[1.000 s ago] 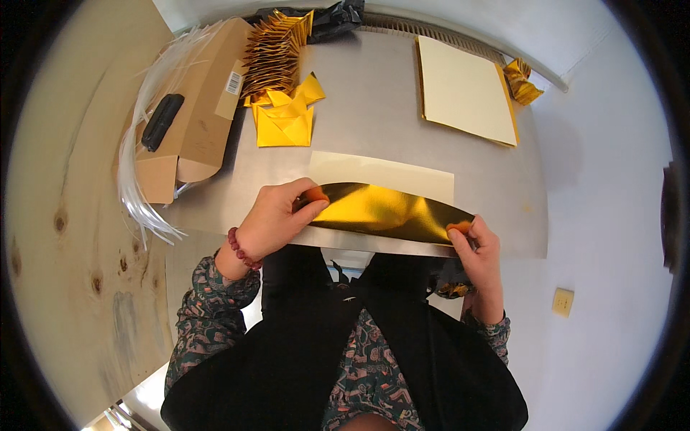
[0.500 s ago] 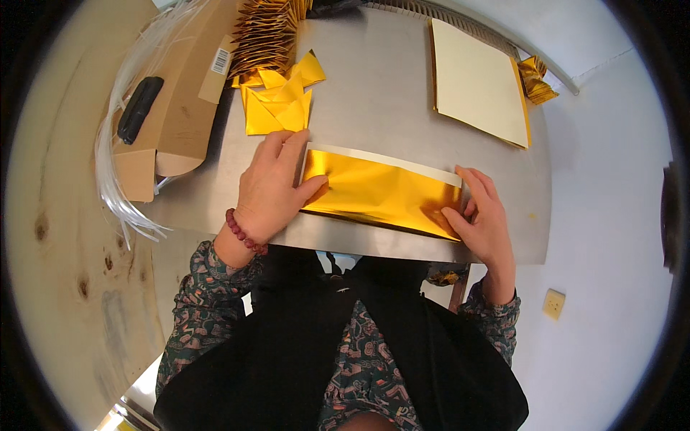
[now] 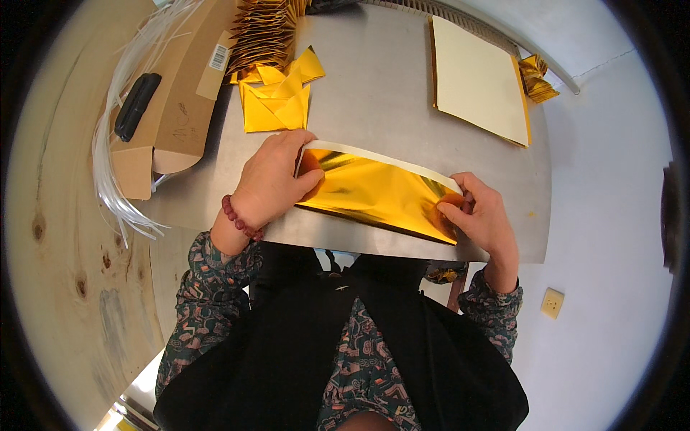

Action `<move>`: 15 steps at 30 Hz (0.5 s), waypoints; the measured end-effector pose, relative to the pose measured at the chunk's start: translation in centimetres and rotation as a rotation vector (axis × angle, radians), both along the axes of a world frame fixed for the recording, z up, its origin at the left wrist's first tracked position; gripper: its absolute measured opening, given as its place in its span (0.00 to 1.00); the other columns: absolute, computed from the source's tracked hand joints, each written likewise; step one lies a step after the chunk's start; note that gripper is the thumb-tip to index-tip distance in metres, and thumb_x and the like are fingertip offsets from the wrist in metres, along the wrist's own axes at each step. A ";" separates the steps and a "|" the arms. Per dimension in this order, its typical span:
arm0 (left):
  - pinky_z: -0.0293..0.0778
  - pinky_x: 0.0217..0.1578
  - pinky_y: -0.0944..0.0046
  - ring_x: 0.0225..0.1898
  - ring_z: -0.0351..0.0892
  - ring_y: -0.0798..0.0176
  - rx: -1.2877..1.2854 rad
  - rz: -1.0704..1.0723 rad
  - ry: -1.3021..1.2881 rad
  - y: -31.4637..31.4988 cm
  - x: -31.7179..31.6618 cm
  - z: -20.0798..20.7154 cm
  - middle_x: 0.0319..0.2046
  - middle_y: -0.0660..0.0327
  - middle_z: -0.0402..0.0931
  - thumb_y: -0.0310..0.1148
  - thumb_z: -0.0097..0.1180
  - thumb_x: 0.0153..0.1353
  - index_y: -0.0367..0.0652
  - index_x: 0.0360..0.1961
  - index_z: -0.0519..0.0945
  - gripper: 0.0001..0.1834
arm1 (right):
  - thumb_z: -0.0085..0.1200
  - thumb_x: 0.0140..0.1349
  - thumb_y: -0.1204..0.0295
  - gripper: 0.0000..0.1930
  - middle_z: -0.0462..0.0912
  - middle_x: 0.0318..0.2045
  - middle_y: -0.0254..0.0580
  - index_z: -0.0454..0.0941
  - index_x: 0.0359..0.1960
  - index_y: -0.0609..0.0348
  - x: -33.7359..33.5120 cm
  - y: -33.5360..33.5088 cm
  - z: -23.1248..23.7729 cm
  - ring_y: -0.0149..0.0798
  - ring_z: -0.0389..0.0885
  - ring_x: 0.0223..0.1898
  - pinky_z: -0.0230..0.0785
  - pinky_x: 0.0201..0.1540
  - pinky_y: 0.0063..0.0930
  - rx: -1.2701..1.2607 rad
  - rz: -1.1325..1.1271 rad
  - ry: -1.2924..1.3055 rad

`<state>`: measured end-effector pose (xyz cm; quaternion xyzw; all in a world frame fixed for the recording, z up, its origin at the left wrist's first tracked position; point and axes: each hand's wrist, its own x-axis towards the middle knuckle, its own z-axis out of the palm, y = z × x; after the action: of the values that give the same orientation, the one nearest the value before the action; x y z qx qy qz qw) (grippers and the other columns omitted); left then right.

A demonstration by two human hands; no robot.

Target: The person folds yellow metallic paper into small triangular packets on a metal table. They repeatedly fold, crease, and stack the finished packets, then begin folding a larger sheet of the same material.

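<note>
A long folded sheet of shiny gold paper [image 3: 381,188] lies near the front edge of the metal table, with a pale strip showing along its far side. At its left end my left hand [image 3: 277,172] grips it, thumb on the gold face and fingers behind the far edge. The right end is pinched by my right hand [image 3: 483,212], its thumb on top and fingers curled behind. Just beyond my left hand sits a pile of folded gold paper pieces [image 3: 277,104].
A stack of cream-backed square sheets [image 3: 478,79] lies at the far right, beside a gold folded bundle [image 3: 537,77]. Pleated gold paper [image 3: 262,36] stands at the back. On the left, a cardboard box [image 3: 183,108] carries white plastic strands [image 3: 108,165] and a black object [image 3: 138,106].
Both hands keep hold of the gold paper. It now bows slightly more, and its left end has shifted a little left. My right fingers have curled in tighter.
</note>
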<state>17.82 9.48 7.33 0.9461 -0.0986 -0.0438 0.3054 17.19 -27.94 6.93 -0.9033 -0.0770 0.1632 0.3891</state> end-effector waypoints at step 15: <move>0.70 0.34 0.77 0.32 0.75 0.79 -1.110 0.293 0.396 -0.1 -0.5 -0.2 0.35 0.73 0.79 0.24 0.63 0.75 0.42 0.47 0.82 0.04 | 0.66 0.72 0.75 0.09 0.82 0.32 0.23 0.81 0.50 0.58 -1.2 -1.5 -2.1 0.16 0.74 0.27 0.65 0.28 0.16 0.767 -0.193 0.152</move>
<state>17.27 9.38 7.08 0.6233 0.0833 -0.1184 0.7684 15.98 -29.44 4.85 -0.6809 -0.0181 0.1516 0.7163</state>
